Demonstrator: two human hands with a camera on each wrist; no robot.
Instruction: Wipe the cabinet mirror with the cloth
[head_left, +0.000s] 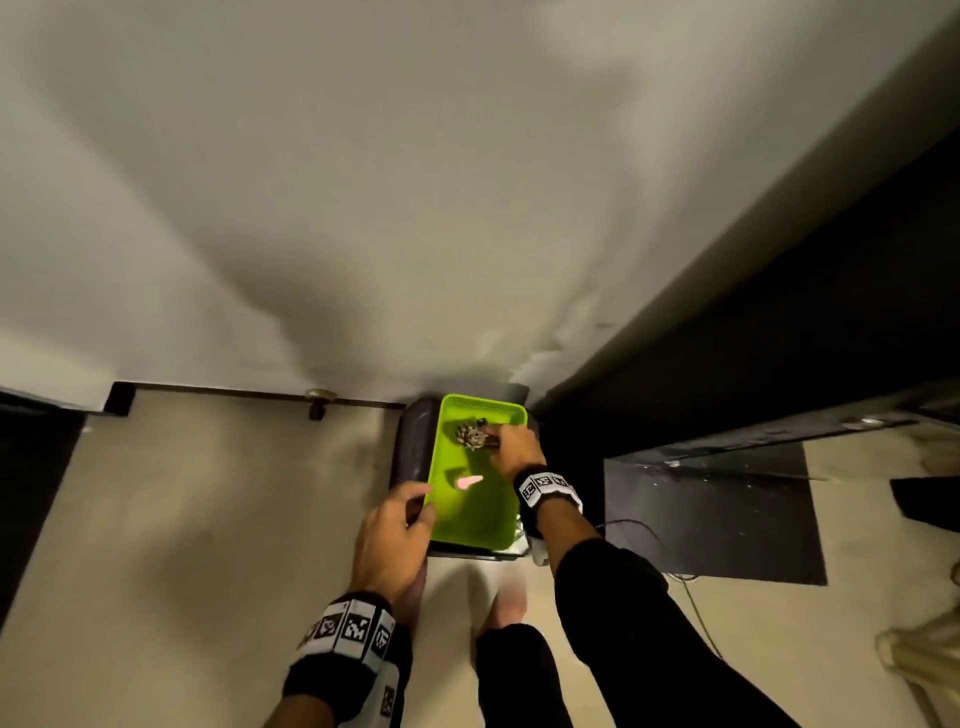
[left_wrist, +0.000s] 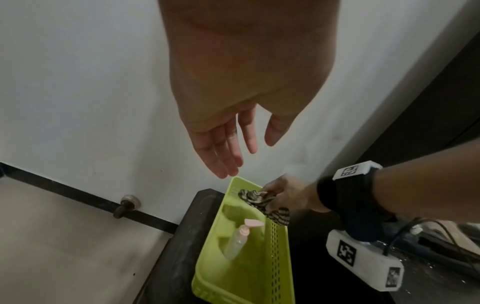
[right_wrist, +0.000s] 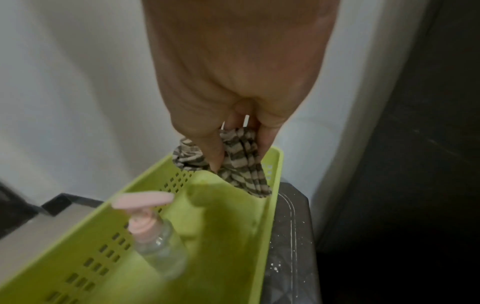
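Observation:
My right hand (head_left: 511, 441) pinches a bunched brown-and-cream striped cloth (head_left: 472, 435) at the far end of a lime-green basket (head_left: 483, 402). In the right wrist view the cloth (right_wrist: 241, 164) hangs from the right hand (right_wrist: 239, 160) just above the basket's floor. The left hand (head_left: 423, 501) hovers by the basket's left rim. Seen from the left wrist, the left hand (left_wrist: 249, 156) has straight fingers and holds nothing. A dark reflective panel (head_left: 717, 514), perhaps the mirror, lies low at the right beside a dark cabinet (head_left: 779, 312).
A clear pump bottle (right_wrist: 155, 240) with a pink head stands in the basket, which sits on a dark stool (left_wrist: 176, 246) against a white wall. A door stopper (head_left: 318, 400) sits on the black skirting. A cable (head_left: 696, 597) trails on the floor.

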